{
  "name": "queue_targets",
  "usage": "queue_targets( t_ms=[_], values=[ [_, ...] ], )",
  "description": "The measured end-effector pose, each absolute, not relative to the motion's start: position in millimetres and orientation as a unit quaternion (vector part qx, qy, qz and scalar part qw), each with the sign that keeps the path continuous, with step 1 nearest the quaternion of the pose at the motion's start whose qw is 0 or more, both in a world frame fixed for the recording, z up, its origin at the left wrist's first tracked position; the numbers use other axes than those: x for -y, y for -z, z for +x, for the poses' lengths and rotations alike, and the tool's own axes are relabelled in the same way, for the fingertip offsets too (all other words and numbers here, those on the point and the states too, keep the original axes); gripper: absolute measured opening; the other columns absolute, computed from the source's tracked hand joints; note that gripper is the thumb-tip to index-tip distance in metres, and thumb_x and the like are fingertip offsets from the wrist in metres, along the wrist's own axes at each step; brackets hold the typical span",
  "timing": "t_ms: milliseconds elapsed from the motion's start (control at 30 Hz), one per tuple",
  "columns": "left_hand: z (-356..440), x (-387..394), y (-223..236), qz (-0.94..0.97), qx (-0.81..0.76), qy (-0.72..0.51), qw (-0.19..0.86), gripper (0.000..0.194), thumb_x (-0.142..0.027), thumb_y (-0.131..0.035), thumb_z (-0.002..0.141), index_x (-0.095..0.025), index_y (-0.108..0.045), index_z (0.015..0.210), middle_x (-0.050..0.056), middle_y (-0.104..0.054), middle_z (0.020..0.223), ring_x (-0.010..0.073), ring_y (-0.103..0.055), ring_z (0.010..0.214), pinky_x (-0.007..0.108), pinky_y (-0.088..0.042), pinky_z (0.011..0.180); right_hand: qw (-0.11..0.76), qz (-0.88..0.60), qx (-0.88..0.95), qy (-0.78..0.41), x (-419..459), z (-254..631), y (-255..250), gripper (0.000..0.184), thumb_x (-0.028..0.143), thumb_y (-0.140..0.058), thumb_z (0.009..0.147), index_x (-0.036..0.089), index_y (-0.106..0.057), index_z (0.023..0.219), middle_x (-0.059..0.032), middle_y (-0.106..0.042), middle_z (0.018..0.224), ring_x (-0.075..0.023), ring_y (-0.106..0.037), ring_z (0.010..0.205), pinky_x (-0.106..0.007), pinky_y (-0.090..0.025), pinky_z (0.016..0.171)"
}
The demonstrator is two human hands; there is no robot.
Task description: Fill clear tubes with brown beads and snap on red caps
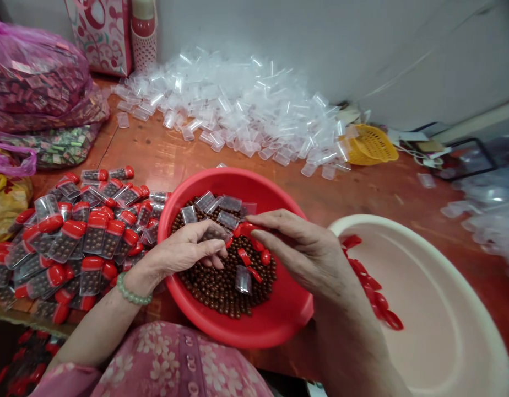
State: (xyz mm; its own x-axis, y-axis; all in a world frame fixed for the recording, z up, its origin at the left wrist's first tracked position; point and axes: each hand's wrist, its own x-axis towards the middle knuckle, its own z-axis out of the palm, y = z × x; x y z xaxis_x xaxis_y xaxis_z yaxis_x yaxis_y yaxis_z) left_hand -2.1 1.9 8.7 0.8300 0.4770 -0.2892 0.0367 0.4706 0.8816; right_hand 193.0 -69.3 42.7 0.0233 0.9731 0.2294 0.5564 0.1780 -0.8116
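A small clear container with brown balls showing inside it is held over the red basin, near the middle of the frame. It is grasped by the left hand, whose thumb lies below it and whose fingers are curled around it. Just to its right, a red cap is pinched between thumb and forefinger of the right hand; whether the two pieces touch cannot be told.

Beneath the hands, a bed of brown balls is spread in the basin, strewn with loose red lids and several clear boxes, one lying below the fingertips. The basin's left rim is crossed by the left wrist, on which a green bead bracelet is worn. The left edge of the cream tub, at lower right, is partly hidden by the right forearm; red pieces are seen in it.

At left, a pile of filled, red-capped containers is heaped against the basin's side. Across the top centre, a mound of transparent cases is spread along the wall, with a yellow basket at its right end. Pink bags are stacked at upper left, beside a patterned bag.
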Motion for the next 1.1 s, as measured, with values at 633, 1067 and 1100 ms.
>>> queue_targets(
  t_ms=[633, 1067, 1100],
  values=[
    [-1.9, -1.2, -6.9, 0.522, -0.271, -0.136, 0.797, 0.015, -0.024, -0.054, 0.088, -0.012, -0.055, 0.098, 0.0, -0.058, 0.074, 0.0093, -0.057, 0.066, 0.023, -0.044, 0.065, 0.543, -0.602, 0.531, -0.247, 62.1, 141.6, -12.5, 0.014, 0.018, -0.067, 0.083, 0.024, -0.07, 0.095, -0.0017, -0.07, 0.094, -0.0149, -0.066, 0.089, -0.033, -0.054, 0.084],
    [-1.4, 1.3, 5.2, 0.647, -0.245, -0.199, 0.694, 0.031, -0.02, -0.049, 0.088, -0.014, -0.055, 0.118, 0.009, -0.061, 0.116, 0.0213, -0.054, 0.109, 0.042, -0.034, 0.109, 0.614, -0.591, 0.474, -0.219, 62.8, 121.6, -0.1, 0.006, 0.017, -0.069, 0.082, 0.023, -0.069, 0.083, 0.0011, -0.07, 0.081, -0.013, -0.066, 0.077, -0.029, -0.055, 0.075],
    [-1.6, 1.5, 5.3, 0.649, -0.251, -0.196, 0.691, 0.03, -0.021, -0.049, 0.089, -0.014, -0.055, 0.117, 0.009, -0.061, 0.114, 0.0213, -0.055, 0.108, 0.042, -0.035, 0.108, 0.614, -0.59, 0.48, -0.21, 63.1, 121.7, 1.9, 0.006, 0.017, -0.068, 0.082, 0.023, -0.068, 0.084, 0.0009, -0.069, 0.081, -0.0133, -0.066, 0.077, -0.03, -0.055, 0.076]
  ],
)
